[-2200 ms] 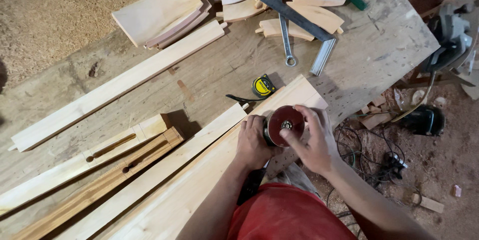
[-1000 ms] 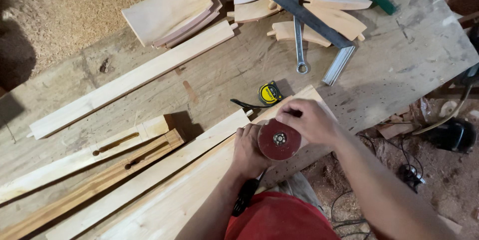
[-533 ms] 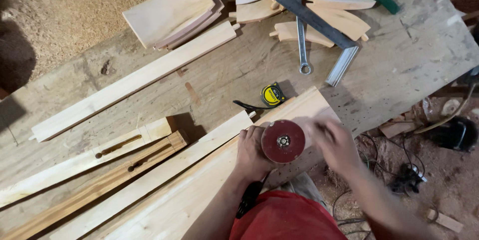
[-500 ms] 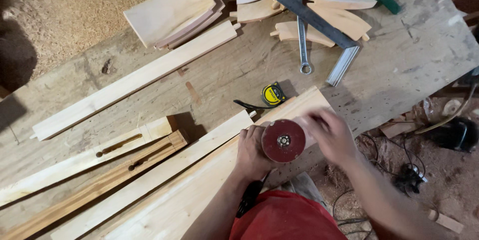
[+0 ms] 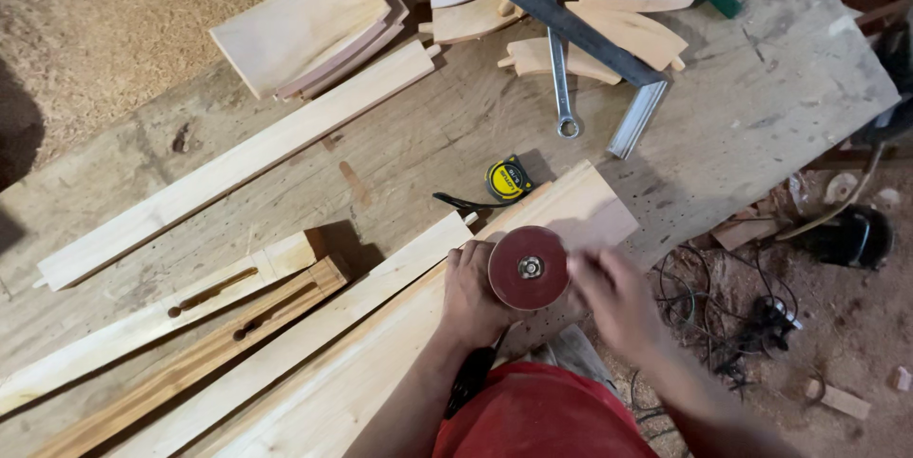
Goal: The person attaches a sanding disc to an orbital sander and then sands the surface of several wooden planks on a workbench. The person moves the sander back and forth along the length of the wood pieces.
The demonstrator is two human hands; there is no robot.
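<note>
My left hand (image 5: 473, 294) grips the body of an angle grinder, turned so its red sanding disc (image 5: 529, 268) with a metal centre nut faces up. Its black handle (image 5: 470, 382) runs back toward my red-clothed body. Just right of the disc is my right hand (image 5: 613, 294), blurred, fingers apart and holding nothing. Both hands hover over the near end of a wide pale wooden board (image 5: 380, 363) lying on the workbench (image 5: 761, 106).
A yellow tape measure (image 5: 509, 178) lies just beyond the board. Farther back are a spanner (image 5: 559, 58), a metal square (image 5: 609, 49), curved wooden pieces (image 5: 609, 30), a stack of curved panels (image 5: 304, 25) and long slats (image 5: 238, 168). Cables (image 5: 723, 325) and a dark tool (image 5: 856, 234) lie on the floor at right.
My right hand came off the sanding disc and moved to the right and down, now blurred beside it. My left hand keeps the grinder in about the same place.
</note>
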